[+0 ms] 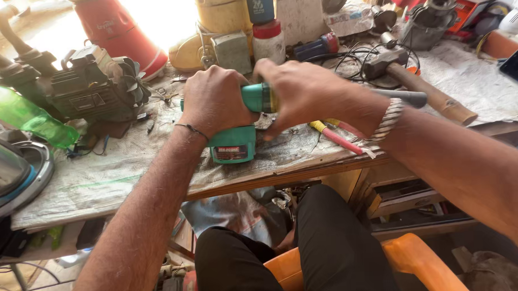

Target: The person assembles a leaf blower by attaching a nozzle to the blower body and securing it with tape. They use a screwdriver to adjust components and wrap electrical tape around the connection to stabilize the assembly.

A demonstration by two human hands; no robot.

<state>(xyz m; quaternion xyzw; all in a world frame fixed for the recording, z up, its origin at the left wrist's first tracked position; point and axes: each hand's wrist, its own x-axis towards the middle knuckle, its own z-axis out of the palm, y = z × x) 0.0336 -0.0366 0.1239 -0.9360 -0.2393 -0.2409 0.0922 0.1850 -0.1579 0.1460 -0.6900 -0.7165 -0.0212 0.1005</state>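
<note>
**Head view: two hands on a green power tool at a crowded bench**

Head camera looks down on a teal-green plastic power tool (238, 135) standing near the front edge of a workbench covered in grey woven sheeting (99, 180). The left hand (214, 101) wraps the tool's upper body, fingers closed round it. The right hand (303, 89) grips the tool's front end from the right, fingers curled and clamped on it; a metal watch band sits at that wrist.

By its look the tool is rigid, moderately heavy and hard-shelled, unlikely to deform; smooth plastic may slip, so the thick body and the block-shaped base seem the soundest holds.

To the left sits a dark green electric motor pump (93, 88), with a translucent green plastic bottle (28, 116) nearer the left edge. Far right lies a wooden-handled hammer (423, 88). Just right of the tool, a pink-and-yellow handled screwdriver (336, 138) rests on the sheeting. A red plastic cone-shaped vessel (120, 30) stands at the far side.
</note>
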